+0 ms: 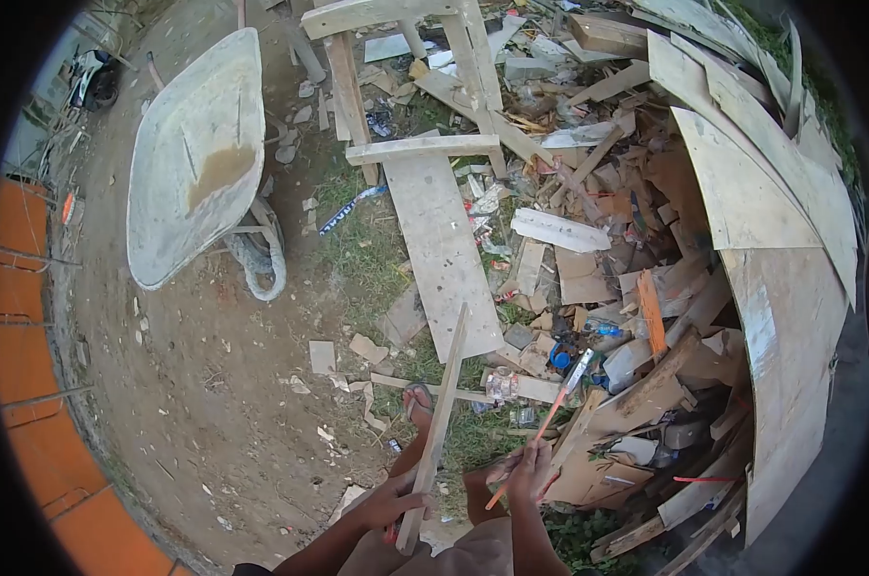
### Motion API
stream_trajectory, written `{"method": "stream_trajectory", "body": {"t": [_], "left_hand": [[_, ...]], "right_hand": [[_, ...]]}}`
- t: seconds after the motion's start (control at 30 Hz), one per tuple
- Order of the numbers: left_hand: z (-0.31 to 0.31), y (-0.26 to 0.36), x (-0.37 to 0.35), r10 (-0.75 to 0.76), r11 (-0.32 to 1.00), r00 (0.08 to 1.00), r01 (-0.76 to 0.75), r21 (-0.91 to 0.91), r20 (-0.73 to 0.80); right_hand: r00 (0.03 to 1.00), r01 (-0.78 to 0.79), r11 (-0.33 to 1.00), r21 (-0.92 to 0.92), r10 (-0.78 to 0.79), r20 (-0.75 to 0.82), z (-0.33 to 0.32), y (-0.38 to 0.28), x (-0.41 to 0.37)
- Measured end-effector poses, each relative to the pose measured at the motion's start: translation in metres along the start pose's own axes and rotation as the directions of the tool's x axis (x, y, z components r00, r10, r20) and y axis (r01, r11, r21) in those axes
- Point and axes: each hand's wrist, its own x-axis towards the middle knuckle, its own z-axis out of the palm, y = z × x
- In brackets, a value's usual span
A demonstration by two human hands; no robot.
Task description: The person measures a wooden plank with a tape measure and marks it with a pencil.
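My left hand (393,506) is closed around the lower end of a long wooden strip (441,413), which points up and away from me. Something small and red (390,534) shows beside those fingers. My right hand (528,470) grips a thin orange stick-like tool (552,415) with a pale, flat far end; its exact kind I cannot tell. The tool slants up to the right, and its orange lower end sticks out below the hand. Beyond the strip's upper end, a wide plank (441,250) leans against a rough wooden frame (423,147).
A mud-stained wheelbarrow (194,163) stands at the left on bare dirt. Scrap wood and rubbish (588,278) cover the ground at the right, bordered by large plywood sheets (780,288). Orange sheeting (46,384) runs along the left edge. My sandalled foot (418,403) is near the strip.
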Motion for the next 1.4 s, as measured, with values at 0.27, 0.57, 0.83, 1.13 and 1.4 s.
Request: {"method": "stream_trajectory", "body": {"t": [0.27, 0.57, 0.83, 1.13, 1.4], "left_hand": [[-0.053, -0.014, -0.033, 0.194, 0.905, 0.979, -0.200, -0.375, -0.055], [-0.079, 0.004, -0.033, 0.206, 0.886, 0.975, -0.220, -0.408, -0.079], [-0.084, 0.085, 0.002, 0.192, 0.873, 0.976, -0.217, -0.437, -0.101], [-0.119, 0.214, 0.122, 0.041, 0.959, 0.980, -0.093, -0.267, -0.192], [-0.092, 0.319, 0.220, -0.151, 0.980, 0.945, 0.105, -0.169, -0.292]], "right_hand": [[0.877, 0.424, 0.671, -0.608, -0.136, 0.461, 0.118, 0.025, -0.042], [0.873, 0.410, 0.752, -0.516, -0.160, 0.461, 0.153, 0.008, 0.014], [0.888, 0.328, 0.783, -0.528, -0.066, 0.455, 0.193, -0.048, 0.065], [0.965, 0.255, 0.768, -0.587, -0.163, 0.205, 0.280, -0.117, 0.346], [0.789, 0.437, 0.081, -0.896, -0.512, 0.339, 0.369, -0.279, 0.635]]}}
